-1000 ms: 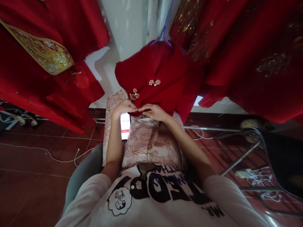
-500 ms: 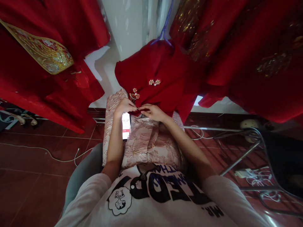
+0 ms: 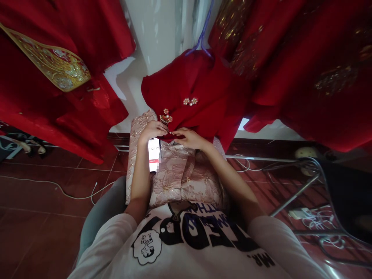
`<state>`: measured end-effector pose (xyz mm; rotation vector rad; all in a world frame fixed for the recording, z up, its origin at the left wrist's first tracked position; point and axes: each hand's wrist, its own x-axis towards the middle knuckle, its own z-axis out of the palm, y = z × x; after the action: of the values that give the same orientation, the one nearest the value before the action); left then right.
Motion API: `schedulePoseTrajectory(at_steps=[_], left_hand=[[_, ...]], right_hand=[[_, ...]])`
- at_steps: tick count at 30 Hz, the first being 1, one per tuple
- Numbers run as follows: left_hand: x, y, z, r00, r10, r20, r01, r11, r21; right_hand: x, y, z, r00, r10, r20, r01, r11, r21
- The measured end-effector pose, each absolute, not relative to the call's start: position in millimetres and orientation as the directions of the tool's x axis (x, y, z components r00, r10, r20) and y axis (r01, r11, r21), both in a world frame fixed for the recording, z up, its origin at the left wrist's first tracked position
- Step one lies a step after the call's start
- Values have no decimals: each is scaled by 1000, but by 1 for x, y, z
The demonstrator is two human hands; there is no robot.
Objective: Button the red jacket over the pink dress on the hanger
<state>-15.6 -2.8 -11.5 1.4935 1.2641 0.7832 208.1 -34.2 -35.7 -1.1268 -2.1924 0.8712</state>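
Note:
A red garment (image 3: 209, 85) on a purple hanger (image 3: 200, 42) drapes down over pink brocade cloth (image 3: 174, 174) on my lap. Two beaded flower ornaments sit on the red cloth: a paired one (image 3: 190, 101) and one with short fringe (image 3: 165, 117). My left hand (image 3: 152, 130) is closed in a pinch near the garment's lower edge, below the fringed ornament. My right hand (image 3: 190, 138) pinches the red cloth, its fingertips almost meeting the left ones. Something tiny and pale shows between the fingertips, too small to name. A lit phone (image 3: 154, 155) lies beside my left forearm.
Red garments with gold embroidery hang at left (image 3: 66, 69) and right (image 3: 290, 77). A dark chair with a metal frame (image 3: 299, 192) stands at right, with tangled white cables (image 3: 316, 219) under it. A pale cable (image 3: 69, 197) crosses the tiled floor at left.
My left fingers have shifted slightly, curling lower at the cloth edge. The red cloth and its ornaments have moved a little to the right. My right hand stays nearly in place.

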Motion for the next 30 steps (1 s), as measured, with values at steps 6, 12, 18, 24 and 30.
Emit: schedulePoseTrajectory(at_steps=[6,12,18,24,30], left_hand=[[-21,-8,-5,92,994,-67,323,34,946],[-21,-10,0,160,986,-50,398,-18,917],[-17,-2,-15,357,932,-65,608,-179,774],[-3,-6,-13,363,931,-31,842,-313,440],[4,-14,-2,361,932,22,876,-348,334]], right_hand=[[232,-47,7,-513,850,124,526,425,-737],[245,-54,27,-493,847,201,456,448,-769],[235,-46,6,-542,820,183,493,486,-722],[211,-34,-32,-606,774,183,517,558,-650],[207,-27,-49,-573,793,208,538,555,-634]])
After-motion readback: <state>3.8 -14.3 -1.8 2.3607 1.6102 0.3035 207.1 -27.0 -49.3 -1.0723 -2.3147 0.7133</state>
